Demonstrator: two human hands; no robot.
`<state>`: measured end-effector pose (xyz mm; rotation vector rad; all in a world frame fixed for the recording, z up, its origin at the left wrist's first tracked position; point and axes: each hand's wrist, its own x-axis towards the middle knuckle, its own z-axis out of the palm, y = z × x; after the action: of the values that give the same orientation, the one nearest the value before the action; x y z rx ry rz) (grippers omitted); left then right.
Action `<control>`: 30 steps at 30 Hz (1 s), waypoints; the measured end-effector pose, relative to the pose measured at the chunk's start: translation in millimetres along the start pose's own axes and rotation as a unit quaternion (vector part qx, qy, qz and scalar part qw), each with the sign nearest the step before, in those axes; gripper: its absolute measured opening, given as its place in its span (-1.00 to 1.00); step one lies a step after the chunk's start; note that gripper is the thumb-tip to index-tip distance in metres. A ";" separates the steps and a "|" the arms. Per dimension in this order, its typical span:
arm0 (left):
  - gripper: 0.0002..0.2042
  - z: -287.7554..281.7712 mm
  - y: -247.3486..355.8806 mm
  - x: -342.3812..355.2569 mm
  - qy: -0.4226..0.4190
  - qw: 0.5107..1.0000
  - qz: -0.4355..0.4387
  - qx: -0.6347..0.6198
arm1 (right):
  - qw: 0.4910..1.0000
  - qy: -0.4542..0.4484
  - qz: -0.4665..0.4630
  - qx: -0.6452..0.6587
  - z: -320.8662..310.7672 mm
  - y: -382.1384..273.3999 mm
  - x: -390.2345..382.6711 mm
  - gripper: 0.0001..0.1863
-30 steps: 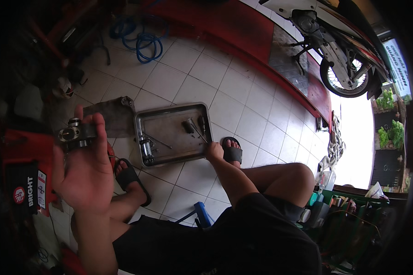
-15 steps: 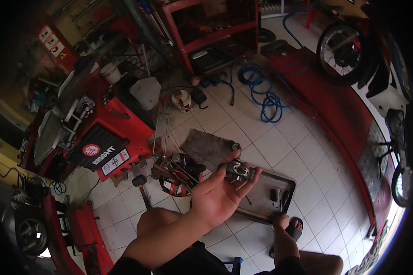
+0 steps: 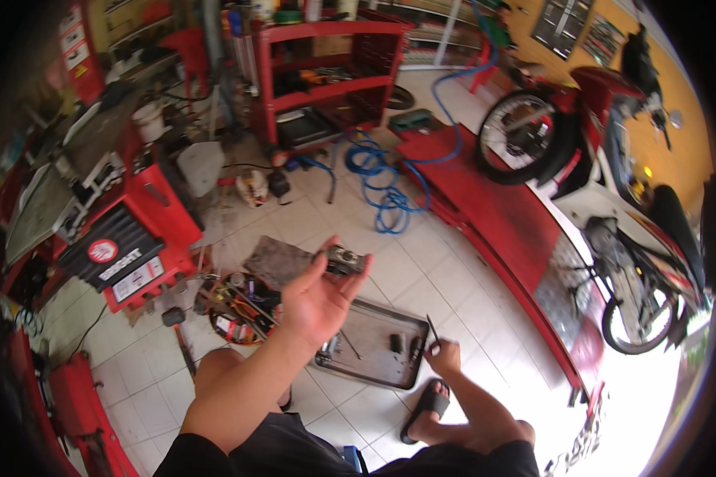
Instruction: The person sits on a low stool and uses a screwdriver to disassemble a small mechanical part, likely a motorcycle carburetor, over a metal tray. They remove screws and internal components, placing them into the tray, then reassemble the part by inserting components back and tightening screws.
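A dark, silver-topped metal part (image 3: pixel 344 259) rests in my left hand (image 3: pixel 314 302), palm up with fingers curved around it. Lower right, my right hand (image 3: pixel 444 355) grips a slim dark tool (image 3: pixel 431 327), held tilted upward at the right rim of a shallow metal tray (image 3: pixel 378 312). In the tray lie a dark cylindrical piece (image 3: pixel 396 343), a thin rod (image 3: pixel 352 344) and several small parts. A grey rag (image 3: pixel 274 258) lies on the tiles beyond my left hand, and a round container of tools (image 3: pixel 231 314) stands left of the tray.
A red machine (image 3: pixel 155 207) stands left, a red shelf cart (image 3: pixel 326 32) behind, coiled blue hose (image 3: pixel 378 199) on the tiles. On the right a motorbike (image 3: pixel 612 238) stands on a red lift platform (image 3: pixel 485 215). A person in green (image 3: pixel 501 28) is at the back.
My view has swung up and left, bringing the shelf cart and whole motorbike in. My right hand has lifted the slim tool at the tray's edge; my left hand still carries the metal part.
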<state>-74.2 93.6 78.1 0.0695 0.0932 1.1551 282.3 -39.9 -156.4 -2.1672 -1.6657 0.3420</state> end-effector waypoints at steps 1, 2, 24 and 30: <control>-0.56 -0.8 -5.7 -0.1 -0.012 1.000 -0.002 0.009 | 0.999 0.018 -0.017 0.044 -34.7 -25.0 10.2 -0.79; -0.55 0.2 -10.5 -2.2 -0.019 0.999 -0.021 0.020 | 0.994 0.037 -0.039 0.094 -67.4 -56.1 18.2 -0.83; -0.37 -2.0 -78.6 -45.1 -0.090 0.959 -0.181 0.198 | 0.905 0.107 -0.218 0.351 -193.5 -218.4 -34.3 -0.75; -0.36 3.8 -82.4 -45.2 -0.090 0.957 -0.175 0.213 | 0.893 0.086 -0.197 0.395 -185.9 -213.9 -31.3 -0.76</control>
<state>-17.0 19.1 75.1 0.5208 0.1833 0.7537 165.4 -51.0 103.5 -1.1990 -1.4608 0.5643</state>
